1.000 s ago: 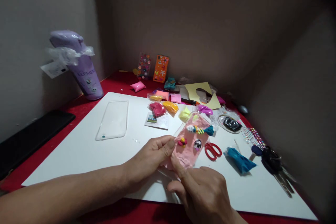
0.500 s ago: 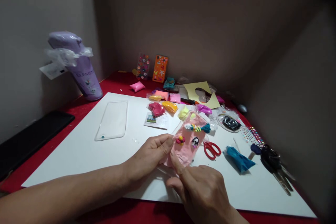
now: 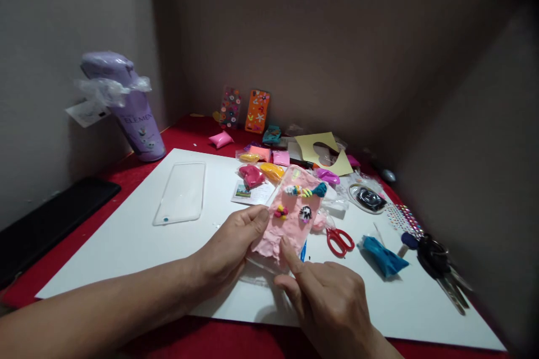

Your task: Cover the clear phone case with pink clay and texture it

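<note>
My left hand (image 3: 236, 238) grips a phone case (image 3: 290, 227) by its left edge, thumb on top. The case is covered in pink clay, uneven at the lower end where clear plastic shows. Small clay figures sit on it: a white and yellow strip with a teal tuft, a pink and yellow cluster, and a black and white round piece. The index fingertip of my right hand (image 3: 328, 294) touches the lower part of the pink clay. Its thumb stands apart, the other fingers are curled, and it holds nothing. Red-handled scissors (image 3: 340, 242) lie just right of the case.
A clear phone case (image 3: 181, 193) lies at left on the white board (image 3: 126, 247). Colourful clay packets (image 3: 273, 171) cluster behind. A blue packet (image 3: 385, 257) and keys (image 3: 440, 269) are at right. A purple bottle (image 3: 130, 112) and decorated cases (image 3: 257, 111) stand at the back.
The pink case has shifted slightly left and its face shows more fully. My right fingertip has moved from near my left thumb to the lower middle of the clay.
</note>
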`<state>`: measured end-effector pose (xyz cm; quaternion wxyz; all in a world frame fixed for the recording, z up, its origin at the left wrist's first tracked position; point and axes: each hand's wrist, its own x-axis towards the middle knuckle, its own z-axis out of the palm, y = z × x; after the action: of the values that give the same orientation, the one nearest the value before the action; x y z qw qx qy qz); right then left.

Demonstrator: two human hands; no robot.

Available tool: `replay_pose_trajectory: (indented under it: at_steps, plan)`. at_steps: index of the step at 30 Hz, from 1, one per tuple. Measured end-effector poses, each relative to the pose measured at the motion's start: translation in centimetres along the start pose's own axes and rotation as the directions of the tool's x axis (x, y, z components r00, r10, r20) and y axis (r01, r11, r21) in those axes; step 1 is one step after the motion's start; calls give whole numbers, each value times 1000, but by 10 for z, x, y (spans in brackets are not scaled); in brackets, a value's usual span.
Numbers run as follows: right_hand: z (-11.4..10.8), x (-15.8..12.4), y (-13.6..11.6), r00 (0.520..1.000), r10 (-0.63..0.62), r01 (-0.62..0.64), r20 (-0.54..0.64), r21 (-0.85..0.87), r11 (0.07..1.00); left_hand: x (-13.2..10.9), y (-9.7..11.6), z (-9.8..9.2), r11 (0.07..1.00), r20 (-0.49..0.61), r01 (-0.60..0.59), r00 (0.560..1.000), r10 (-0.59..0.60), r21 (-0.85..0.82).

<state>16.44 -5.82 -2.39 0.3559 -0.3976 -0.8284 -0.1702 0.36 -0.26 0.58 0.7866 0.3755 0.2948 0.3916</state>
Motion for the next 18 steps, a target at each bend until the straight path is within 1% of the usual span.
replay_pose_trajectory:
  at_steps: [5,8,11,15,18]
  plan:
    - [-1,4,0,1000,7,-7,14,-30,1000,0,0,0,1000,-12,-14,1000,14,-3]
    - [-3,3,1,1000,-5,5,-4,6,1000,2,1,0,1000,8,-30,1000,30,-9]
    - [-3,1,3,1000,-8,9,-30,31,999,4,1,0,999,6,-40,999,40,-31]
    - [-2,-1,3,1000,12,-12,0,-20,1000,4,2,-1,998,-11,-42,999,42,-39]
    - [-2,0,2,1000,11,-11,-6,-34,999,5,3,-1,998,4,-52,999,52,-41]
